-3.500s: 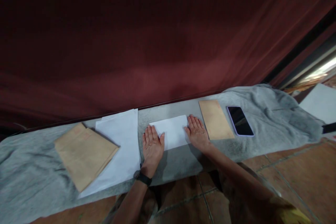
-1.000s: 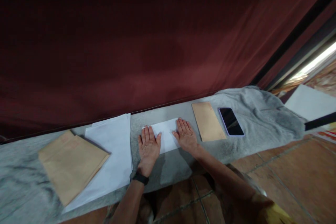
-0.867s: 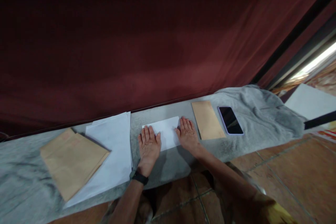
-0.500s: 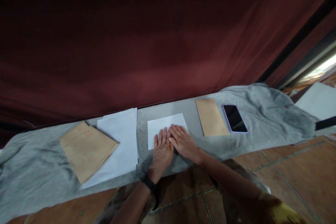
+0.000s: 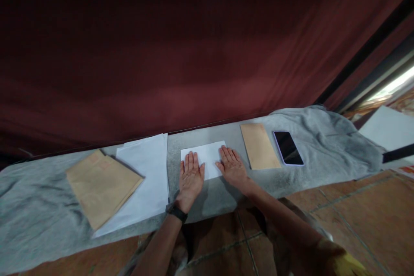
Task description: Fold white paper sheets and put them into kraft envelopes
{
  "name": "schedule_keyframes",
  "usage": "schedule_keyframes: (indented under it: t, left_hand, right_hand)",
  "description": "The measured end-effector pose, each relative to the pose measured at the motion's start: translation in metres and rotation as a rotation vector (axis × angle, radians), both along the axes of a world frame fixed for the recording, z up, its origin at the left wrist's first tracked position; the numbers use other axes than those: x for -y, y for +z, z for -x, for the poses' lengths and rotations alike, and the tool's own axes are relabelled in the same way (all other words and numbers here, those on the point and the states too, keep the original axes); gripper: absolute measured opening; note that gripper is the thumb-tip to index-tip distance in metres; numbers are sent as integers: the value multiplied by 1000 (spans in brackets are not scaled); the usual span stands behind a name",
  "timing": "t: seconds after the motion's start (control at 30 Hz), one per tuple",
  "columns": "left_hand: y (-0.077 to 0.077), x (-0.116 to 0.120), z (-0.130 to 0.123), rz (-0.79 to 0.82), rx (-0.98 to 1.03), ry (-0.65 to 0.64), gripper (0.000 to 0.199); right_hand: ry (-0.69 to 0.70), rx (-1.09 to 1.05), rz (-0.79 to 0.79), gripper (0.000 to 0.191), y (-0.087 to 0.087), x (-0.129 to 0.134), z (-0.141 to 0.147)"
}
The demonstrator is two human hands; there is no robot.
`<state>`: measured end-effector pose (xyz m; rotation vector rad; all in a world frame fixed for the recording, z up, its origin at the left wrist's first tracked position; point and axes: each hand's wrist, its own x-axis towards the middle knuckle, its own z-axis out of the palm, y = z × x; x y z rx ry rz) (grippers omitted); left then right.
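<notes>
A small white piece of paper (image 5: 209, 155), perhaps folded, lies flat on the grey cloth in front of me. On its left end rests my left hand (image 5: 191, 177), palm down with the fingers stretched out. My right hand (image 5: 233, 167) lies flat over its right end, fingers spread. The middle of the paper shows between the two hands. Just right of my right hand is a brown envelope (image 5: 260, 146). To the left of my left hand are large white sheets (image 5: 150, 177), partly covered by brown envelopes (image 5: 103, 185).
A phone (image 5: 288, 148) with a purple edge lies right of the single envelope. The grey cloth (image 5: 336, 151) covers a long low surface and is rumpled at both ends. Dark red fabric (image 5: 194, 73) hangs behind it. Tiled floor (image 5: 355, 220) shows below.
My hands were together near the middle of the paper. They have moved apart, the left toward its left end and the right toward its right end.
</notes>
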<state>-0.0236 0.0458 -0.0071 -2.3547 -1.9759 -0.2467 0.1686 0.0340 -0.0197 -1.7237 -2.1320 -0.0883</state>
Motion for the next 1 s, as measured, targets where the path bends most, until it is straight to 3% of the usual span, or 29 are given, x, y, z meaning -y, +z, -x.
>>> schedule_keyframes:
  t: [0.23, 0.3, 0.43, 0.53, 1.0]
  left_hand:
    - [3, -8, 9, -60, 64, 107, 59]
    - [6, -9, 0, -68, 86, 53, 59]
    - [9, -8, -24, -35, 106, -144, 57]
    - [7, -9, -34, 19, 82, -193, 55]
    - [0, -28, -3, -45, 58, 89, 60]
  right_hand:
    - [-128, -26, 35, 57, 3, -4, -9]
    - [-91, -48, 59, 56, 7, -3, -7]
    - [111, -73, 101, 54, 11, 1, 3]
    - [174, -52, 106, 52, 10, 2, 7]
    - [-71, 3, 8, 57, -2, -12, -8]
